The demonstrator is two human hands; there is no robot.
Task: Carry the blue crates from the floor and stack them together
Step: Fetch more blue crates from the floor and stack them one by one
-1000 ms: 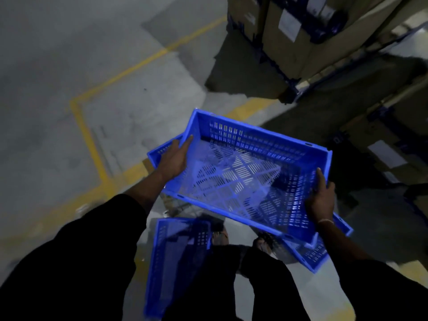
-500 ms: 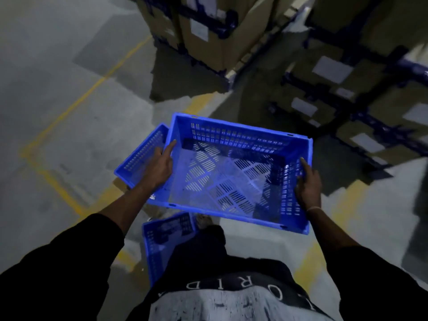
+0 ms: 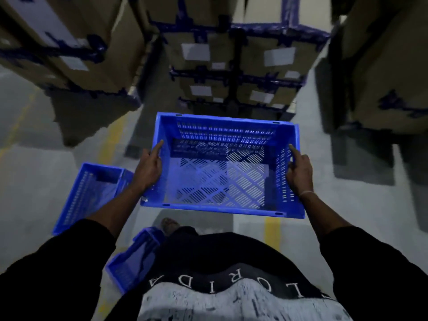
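Observation:
I hold an empty blue slotted crate level in front of my body, above the floor. My left hand grips its left end wall, index finger stretched along the rim. My right hand grips the right end wall in the same way. A second blue crate lies on the floor to my left. A third blue crate sits on the floor by my left foot, partly hidden by my body.
Pallets of taped cardboard boxes with white labels stand stacked straight ahead, more at the left and right. Yellow lines mark the grey concrete floor. A narrow aisle runs between the stacks on the right.
I have turned right with the crate, so the box stacks now fill the view ahead. The crate has levelled out and the floor crates have slid to the left and behind.

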